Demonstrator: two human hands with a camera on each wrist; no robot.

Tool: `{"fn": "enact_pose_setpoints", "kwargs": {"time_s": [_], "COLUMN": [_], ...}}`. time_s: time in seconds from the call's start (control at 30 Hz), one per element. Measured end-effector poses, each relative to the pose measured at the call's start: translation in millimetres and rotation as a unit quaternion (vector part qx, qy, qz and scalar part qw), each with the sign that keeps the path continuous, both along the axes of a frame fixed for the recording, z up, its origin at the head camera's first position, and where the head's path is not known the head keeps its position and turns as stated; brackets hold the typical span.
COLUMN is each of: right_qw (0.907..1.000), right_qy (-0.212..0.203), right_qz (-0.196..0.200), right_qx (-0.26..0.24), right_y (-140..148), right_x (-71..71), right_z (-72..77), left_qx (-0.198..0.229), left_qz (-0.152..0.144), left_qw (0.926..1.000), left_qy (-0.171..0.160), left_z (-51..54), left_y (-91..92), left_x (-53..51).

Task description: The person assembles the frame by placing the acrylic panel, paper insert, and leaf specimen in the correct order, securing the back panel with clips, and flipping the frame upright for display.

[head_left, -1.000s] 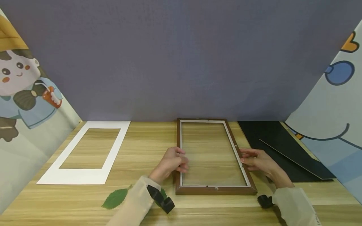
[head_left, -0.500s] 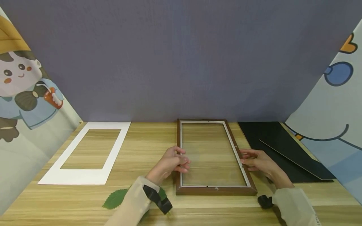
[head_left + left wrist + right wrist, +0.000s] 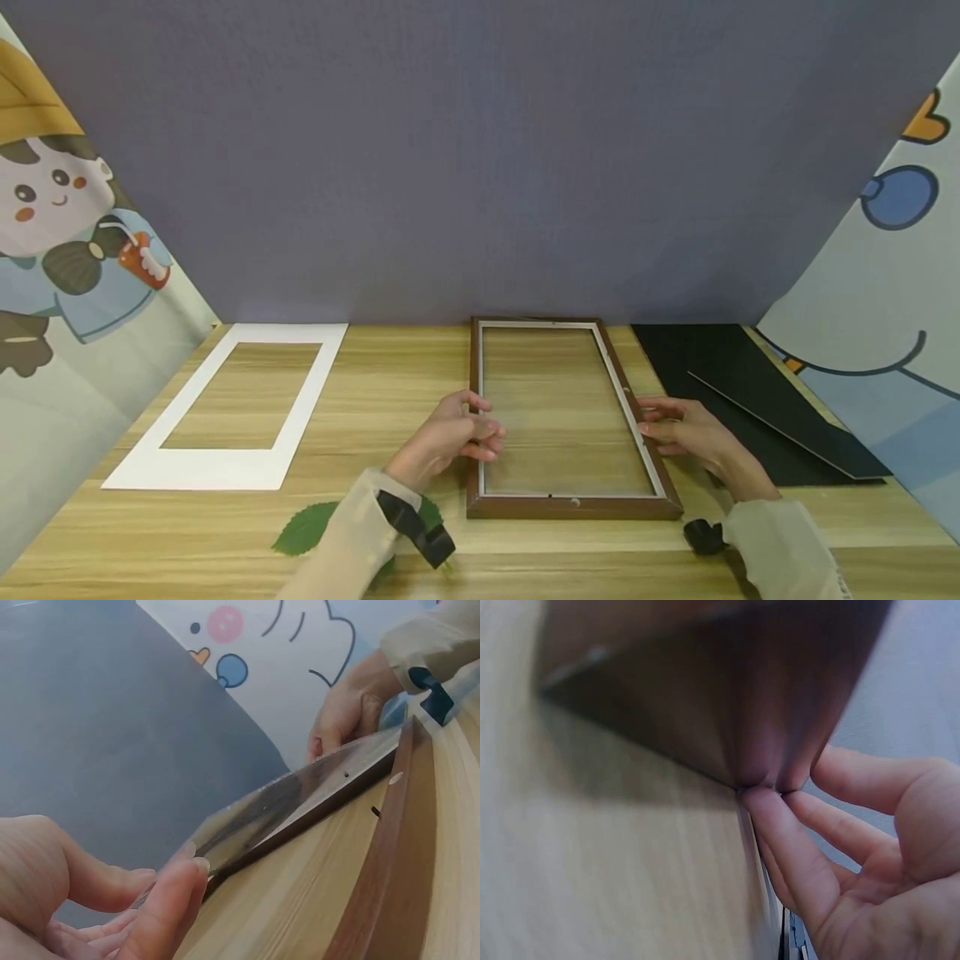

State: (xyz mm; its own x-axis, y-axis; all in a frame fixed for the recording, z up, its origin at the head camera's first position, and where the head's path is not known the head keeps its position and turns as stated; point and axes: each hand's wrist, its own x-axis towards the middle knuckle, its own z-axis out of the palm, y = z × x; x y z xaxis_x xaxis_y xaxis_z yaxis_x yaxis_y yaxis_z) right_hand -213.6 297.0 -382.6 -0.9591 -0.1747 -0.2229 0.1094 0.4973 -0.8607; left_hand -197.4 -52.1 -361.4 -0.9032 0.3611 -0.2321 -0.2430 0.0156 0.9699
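The brown frame (image 3: 570, 507) with a white inner edge lies on the wooden table. My left hand (image 3: 442, 437) is at its left side; in the left wrist view this hand (image 3: 97, 900) pinches the edge of a clear sheet (image 3: 262, 806) between thumb and fingers. That sheet slants over the frame's opening; whether its far edge touches the frame, I cannot tell. On the frame's right side, my right hand (image 3: 693, 433) rests relaxed fingers against the outer edge. The right wrist view has this hand (image 3: 870, 862) with fingertips touching the frame's side wall (image 3: 705, 712).
A white mat with a rectangular window (image 3: 217, 469) lies at the left. Black boards (image 3: 712, 350) lie at the right, one overlapping the other. Green leaves (image 3: 306, 528) are partly under my left forearm. A grey panel (image 3: 480, 167) stands behind the table.
My left hand and forearm have shifted slightly to the left. My right hand and the frame look unmoved.
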Motion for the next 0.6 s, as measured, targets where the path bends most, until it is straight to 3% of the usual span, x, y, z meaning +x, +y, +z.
{"fn": "enact_pose_setpoints", "kwargs": {"time_s": [0.6], "right_qw": [1.0000], "right_qy": [0.004], "right_qz": [0.003], "right_qx": [0.005], "right_y": [0.3], "right_x": [0.9], "right_z": [-0.1], "left_qx": [-0.002], "left_qz": [0.007], "left_qw": [1.0000], "left_qy": [-0.001], "left_z": [-5.9], "left_y": [-1.0], "left_x": [-0.8]}}
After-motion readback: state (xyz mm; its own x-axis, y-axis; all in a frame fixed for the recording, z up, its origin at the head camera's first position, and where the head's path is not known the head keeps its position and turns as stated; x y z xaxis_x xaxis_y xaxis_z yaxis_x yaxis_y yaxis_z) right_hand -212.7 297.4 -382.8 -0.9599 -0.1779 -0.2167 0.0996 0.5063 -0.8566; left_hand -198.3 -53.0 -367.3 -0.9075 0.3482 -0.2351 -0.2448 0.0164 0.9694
